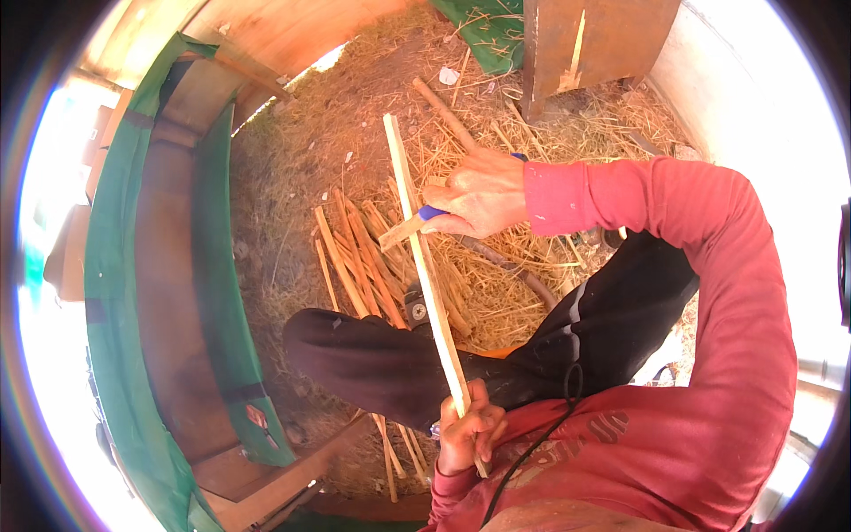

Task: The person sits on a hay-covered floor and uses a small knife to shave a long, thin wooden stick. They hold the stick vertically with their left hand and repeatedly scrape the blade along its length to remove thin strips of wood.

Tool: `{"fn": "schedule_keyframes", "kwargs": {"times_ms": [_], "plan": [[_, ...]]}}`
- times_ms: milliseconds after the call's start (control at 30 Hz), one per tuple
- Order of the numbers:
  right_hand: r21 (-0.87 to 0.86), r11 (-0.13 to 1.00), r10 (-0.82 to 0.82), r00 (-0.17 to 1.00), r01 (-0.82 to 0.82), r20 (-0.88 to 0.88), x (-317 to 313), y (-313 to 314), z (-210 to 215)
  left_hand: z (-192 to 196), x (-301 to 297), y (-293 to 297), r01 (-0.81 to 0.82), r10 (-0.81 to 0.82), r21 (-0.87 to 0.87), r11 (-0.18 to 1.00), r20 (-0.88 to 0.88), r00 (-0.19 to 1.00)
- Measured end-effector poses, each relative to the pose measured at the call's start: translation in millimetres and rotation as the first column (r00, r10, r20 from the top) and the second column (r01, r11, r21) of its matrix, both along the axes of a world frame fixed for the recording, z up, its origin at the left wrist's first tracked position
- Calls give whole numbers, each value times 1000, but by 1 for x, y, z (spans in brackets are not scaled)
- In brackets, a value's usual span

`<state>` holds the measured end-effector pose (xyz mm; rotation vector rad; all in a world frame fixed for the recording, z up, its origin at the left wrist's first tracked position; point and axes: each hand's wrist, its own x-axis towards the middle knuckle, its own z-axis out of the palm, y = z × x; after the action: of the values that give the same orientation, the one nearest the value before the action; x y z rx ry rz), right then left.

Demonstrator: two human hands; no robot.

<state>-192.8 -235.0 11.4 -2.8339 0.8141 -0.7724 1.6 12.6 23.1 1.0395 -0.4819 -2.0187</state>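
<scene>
A long pale strip of wood (431, 288) slants up and away from my body, across my crossed legs. Its near end is gripped in my left hand (468, 426), fingers wrapped round it close to my belly. Farther along, my right hand (479, 193) is closed on the blue handle of a knife (403, 232). The knife's flat, brownish blade lies across the strip, seemingly touching it. Most of the handle is hidden in my fist; blue shows at both sides of it.
Split wooden sticks (355, 257) lie in a pile beyond my legs, amid straw and shavings (496, 301). A thick round stick (443, 113) lies past my right hand. A green-covered wooden frame (208, 266) stands at left, a brown board (594, 44) at far right. A black cord (532, 448) hangs over my shirt.
</scene>
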Motion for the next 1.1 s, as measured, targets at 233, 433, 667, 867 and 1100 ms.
{"fn": "schedule_keyframes", "kwargs": {"times_ms": [233,433,667,867,1100], "plan": [[-190,969,-179,977,156,-113,-1,-33,-6,2,-8,-6,-111,109,67,992,35,993],[-122,653,-725,570,748,-385,-88,-137,5,-4,14,30,-28,27,57,998,3,1000],[91,969,-227,972,232,-60,-43,-59,14,-12,4,1,6,7,130,991,-100,995],[97,995,18,998,-13,-55,-10,0,17,-15,13,-3,-33,70,155,987,-234,970],[-22,1000,-24,996,22,-91,-9,-3,8,-3,4,1,-33,59,136,990,-193,979]]}}
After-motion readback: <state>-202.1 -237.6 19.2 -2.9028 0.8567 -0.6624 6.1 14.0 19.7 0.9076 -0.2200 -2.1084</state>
